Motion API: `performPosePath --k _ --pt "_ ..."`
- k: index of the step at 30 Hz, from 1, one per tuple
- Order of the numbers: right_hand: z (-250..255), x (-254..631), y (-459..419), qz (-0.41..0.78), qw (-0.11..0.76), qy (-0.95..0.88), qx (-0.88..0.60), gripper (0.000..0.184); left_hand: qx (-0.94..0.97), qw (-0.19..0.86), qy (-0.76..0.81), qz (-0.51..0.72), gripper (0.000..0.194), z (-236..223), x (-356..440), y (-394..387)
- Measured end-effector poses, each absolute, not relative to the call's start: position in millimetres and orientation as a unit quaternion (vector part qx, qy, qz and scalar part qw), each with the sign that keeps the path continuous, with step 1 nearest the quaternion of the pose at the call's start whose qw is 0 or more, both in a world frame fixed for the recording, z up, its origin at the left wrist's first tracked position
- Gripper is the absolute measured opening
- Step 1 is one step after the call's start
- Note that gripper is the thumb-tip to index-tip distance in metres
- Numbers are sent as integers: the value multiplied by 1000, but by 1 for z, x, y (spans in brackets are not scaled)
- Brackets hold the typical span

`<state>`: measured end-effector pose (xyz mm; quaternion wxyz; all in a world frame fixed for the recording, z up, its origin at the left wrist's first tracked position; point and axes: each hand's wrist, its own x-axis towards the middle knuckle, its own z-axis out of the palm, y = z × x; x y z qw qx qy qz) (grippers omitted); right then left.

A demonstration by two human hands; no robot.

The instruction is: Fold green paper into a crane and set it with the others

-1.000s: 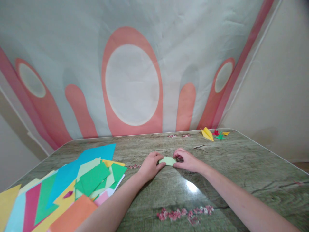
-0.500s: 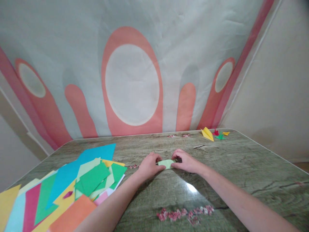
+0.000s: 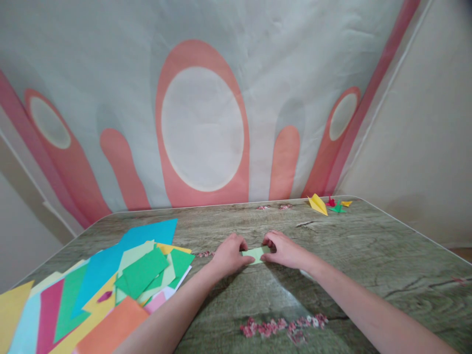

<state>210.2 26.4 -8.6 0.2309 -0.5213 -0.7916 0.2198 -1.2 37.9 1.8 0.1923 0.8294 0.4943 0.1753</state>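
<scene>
Between my two hands is a small pale green piece of folded paper (image 3: pixel 255 254), low over the middle of the table. My left hand (image 3: pixel 231 254) grips its left end, thumb along the near side and fingers curled behind. At the other end my right hand (image 3: pixel 282 249) pinches the paper between thumb and bent fingers. The hands partly hide both ends of the paper, and its exact folds are too small to make out.
Overlapping coloured sheets, with a green sheet (image 3: pixel 145 270) on top, cover the left of the wood-patterned table (image 3: pixel 228 314). A yellow paper plane (image 3: pixel 317 204) and small folded figures, one green (image 3: pixel 337 207), stand at the back right. A patterned backdrop (image 3: pixel 258 98) rises behind.
Both hands have shifted slightly nearer with the green paper. Its outline went from a shape with slanted ends to a straighter-edged strip, and the right fingers have curled closer to it.
</scene>
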Motion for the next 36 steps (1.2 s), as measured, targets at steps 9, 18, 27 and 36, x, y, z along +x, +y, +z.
performPosePath --k 9,18,27,36 --pt "-8 210 26 222 235 -786 -526 30 810 239 516 142 27 4 1 35" --pt "-15 209 27 271 295 -762 -509 31 812 290 486 143 17 9 1 34" --pt "-16 207 29 341 394 -721 -458 29 747 363 472 296 20 -1 1 43" --pt "-14 207 27 316 427 -713 -457 31 578 594 436 351 48 7 10 31"
